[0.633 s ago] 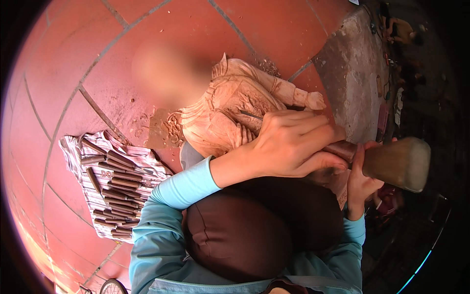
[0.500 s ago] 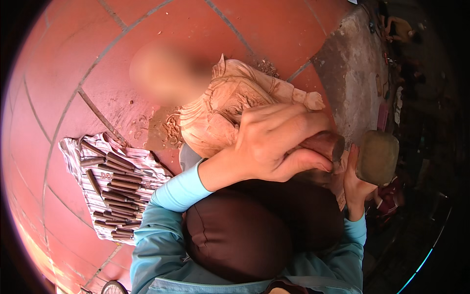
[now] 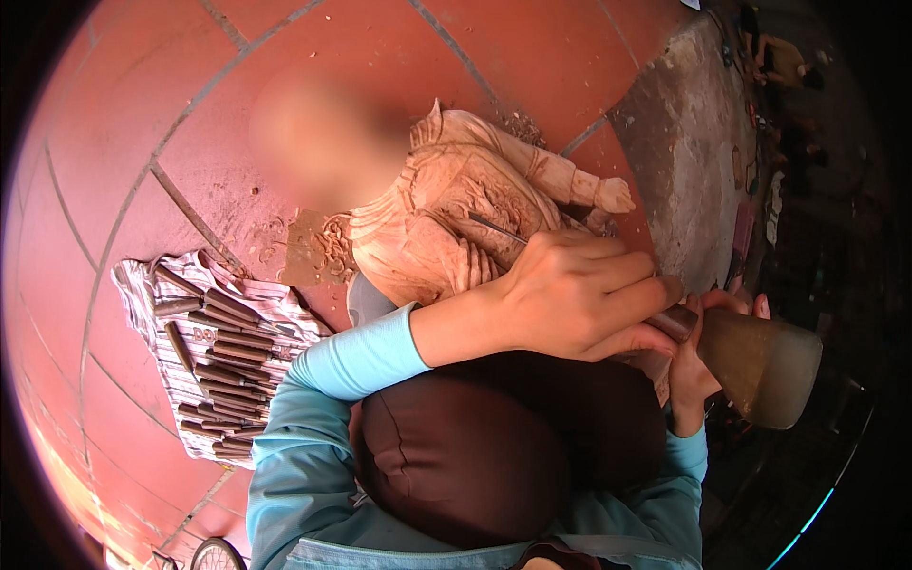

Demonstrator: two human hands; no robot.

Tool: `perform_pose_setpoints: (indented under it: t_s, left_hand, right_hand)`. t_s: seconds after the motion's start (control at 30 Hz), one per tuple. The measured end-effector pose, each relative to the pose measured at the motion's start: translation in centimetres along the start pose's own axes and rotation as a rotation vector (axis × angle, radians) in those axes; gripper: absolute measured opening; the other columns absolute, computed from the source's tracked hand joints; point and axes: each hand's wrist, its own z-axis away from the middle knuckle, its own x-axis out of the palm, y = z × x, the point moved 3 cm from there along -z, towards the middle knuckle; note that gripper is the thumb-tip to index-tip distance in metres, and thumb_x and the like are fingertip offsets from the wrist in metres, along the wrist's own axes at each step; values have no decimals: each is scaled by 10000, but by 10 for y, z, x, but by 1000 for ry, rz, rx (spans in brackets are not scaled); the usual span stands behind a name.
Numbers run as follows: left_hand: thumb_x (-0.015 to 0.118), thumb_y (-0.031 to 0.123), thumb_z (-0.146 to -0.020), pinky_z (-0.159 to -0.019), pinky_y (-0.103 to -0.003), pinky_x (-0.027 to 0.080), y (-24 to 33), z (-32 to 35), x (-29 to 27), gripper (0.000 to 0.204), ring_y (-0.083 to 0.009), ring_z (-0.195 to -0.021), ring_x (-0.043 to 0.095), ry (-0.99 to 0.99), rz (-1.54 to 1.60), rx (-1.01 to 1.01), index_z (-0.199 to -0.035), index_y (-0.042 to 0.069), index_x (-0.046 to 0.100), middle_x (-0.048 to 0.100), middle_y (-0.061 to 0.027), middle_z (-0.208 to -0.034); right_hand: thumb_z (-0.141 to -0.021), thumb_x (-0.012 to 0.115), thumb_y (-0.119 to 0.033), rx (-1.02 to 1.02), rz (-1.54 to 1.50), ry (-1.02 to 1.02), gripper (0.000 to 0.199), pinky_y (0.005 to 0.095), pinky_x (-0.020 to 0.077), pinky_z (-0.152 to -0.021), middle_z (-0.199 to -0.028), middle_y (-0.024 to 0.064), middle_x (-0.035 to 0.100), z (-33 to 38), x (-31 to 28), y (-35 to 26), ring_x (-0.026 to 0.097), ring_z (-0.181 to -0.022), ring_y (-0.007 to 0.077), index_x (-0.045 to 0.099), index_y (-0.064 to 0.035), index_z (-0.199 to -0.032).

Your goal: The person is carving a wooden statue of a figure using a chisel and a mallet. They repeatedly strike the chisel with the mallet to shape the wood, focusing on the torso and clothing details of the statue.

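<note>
A pale wooden carved figure (image 3: 437, 247) lies in front of my knees, with folded robes and a small carved hand; its head area is blurred. My left hand (image 3: 579, 299) is wrapped around the dark handle of a chisel (image 3: 497, 228), whose thin metal blade reaches over the figure's chest carving. To the right, my right hand (image 3: 698, 366) grips a mallet (image 3: 765, 369) with a thick, worn greenish-brown head. Its fingers are close to the butt of the chisel handle; whether they touch it I cannot tell. The mallet head points away to the right.
On the floor at left, a striped cloth (image 3: 152, 313) bears several dark-handled carving tools (image 3: 237, 351). Wood shavings (image 3: 332, 249) lie beside the figure on red tiles (image 3: 313, 57). A rough grey slab (image 3: 689, 142) stands at right. Other people are dimly visible at far right.
My left hand has shifted right, bringing the chisel's blade into view over the figure. The mallet head has swung right and downward, and my right hand's fingers now show near the chisel's butt.
</note>
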Motion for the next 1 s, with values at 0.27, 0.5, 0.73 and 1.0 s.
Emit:
perform_pose_setpoints:
  t_s: [0.27,0.5,0.73,1.0]
  left_hand:
    - [700,461,-688,-455,-289,390,-3,-2,-24,442,-165,-529,507,125,87,12,-908,82,638,477,-10,-664]
    - [710,430,-712,-445,-287,383,-3,-1,-19,398,-165,-521,507,117,76,3,-888,83,625,487,-8,-661]
    - [715,426,-707,-446,-301,392,-3,0,-15,394,-176,-519,503,95,59,-19,-876,81,625,490,-15,-665]
    - [714,425,-713,-459,-317,414,-7,1,-15,398,-197,-540,528,85,72,-41,-877,73,625,499,-31,-664]
  right_hand:
    - [-839,627,58,-168,82,66,520,405,373,-1028,-978,111,581,-3,-3,4,572,-938,175,368,32,-1289]
    - [-859,612,-3,-42,-171,179,374,375,380,-1010,-1119,137,589,1,-3,23,558,-1053,248,514,34,-1218]
    - [-832,628,33,37,-122,194,584,468,341,-1065,-1031,133,582,-4,-1,11,564,-995,257,330,88,-1332]
    - [-781,728,-45,9,-24,43,637,367,410,-972,-1230,170,545,6,3,21,548,-1096,253,410,53,-1325]
